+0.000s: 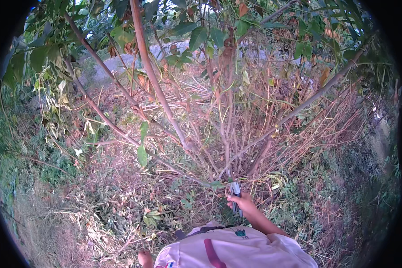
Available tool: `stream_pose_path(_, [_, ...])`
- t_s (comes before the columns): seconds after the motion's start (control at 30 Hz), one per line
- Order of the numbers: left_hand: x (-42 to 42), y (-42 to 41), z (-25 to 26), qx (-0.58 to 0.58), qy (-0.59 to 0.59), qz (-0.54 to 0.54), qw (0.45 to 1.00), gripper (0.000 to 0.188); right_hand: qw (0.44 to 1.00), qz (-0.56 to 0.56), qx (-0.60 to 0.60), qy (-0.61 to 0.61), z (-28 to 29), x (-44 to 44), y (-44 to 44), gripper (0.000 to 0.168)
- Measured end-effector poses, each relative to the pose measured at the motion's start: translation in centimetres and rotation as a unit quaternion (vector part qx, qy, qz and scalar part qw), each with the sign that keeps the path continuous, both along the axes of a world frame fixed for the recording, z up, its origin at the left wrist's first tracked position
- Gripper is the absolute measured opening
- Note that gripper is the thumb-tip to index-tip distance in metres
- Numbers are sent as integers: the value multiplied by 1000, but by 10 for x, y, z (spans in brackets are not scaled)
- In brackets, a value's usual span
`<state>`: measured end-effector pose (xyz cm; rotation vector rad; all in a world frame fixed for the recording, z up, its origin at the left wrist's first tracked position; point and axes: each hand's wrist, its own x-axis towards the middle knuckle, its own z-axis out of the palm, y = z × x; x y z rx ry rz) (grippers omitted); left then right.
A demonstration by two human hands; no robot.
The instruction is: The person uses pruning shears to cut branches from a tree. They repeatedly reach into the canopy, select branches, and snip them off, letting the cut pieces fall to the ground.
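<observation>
My right hand (240,201) is closed around the handles of a hand tool that looks like pruning shears (235,190). The tool points away from me at the base of a many-stemmed shrub (228,160); whether its blades touch a stem is too small to tell. At the bottom left, beside my body, my left hand (145,258) appears partly, with a thin stem (141,234) rising from it. The fingers there are hard to make out. Leafy cuttings (152,217) lie on the ground just beyond it.
Long bare branches (154,80) fan out from the shrub's base on both sides, with hanging leaves (198,38) overhead. Dry tangled vines (335,124) stand at the right. A pile of cut sticks (194,88) lies behind the shrub. Leaf litter (114,201) covers the ground.
</observation>
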<state>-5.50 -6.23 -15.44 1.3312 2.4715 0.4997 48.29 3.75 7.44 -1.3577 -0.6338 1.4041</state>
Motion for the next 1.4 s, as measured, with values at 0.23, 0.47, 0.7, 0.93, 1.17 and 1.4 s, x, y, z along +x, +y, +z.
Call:
stream_pose_path(0.23, [8, 9, -2, -1, 19, 37, 999, 38, 1000, -18, -22, 7, 7, 0, -12, 29])
stream_pose_path(0.47, [73, 97, 72, 115, -160, -100, 975, 36, 999, 2, -26, 30, 4, 0, -12, 29])
stream_pose_path(0.7, [158, 183, 227, 239, -577, -38, 780, 30, 998, -14, -11, 54, 9, 4, -21, 31])
stream_pose_path(0.93, [165, 218, 265, 64, -809, -87, 578, 27, 997, -55, -14, 51, -14, 19, -26, 28])
stream_pose_path(1.17, [209, 176, 250, -2, -762, -99, 640, 29, 995, -65, -39, 65, -11, 19, -30, 28])
stream_pose_path(1.4, [211, 148, 269, 72, -753, -7, 654, 24, 996, -56, -44, 60, -7, 10, -22, 28])
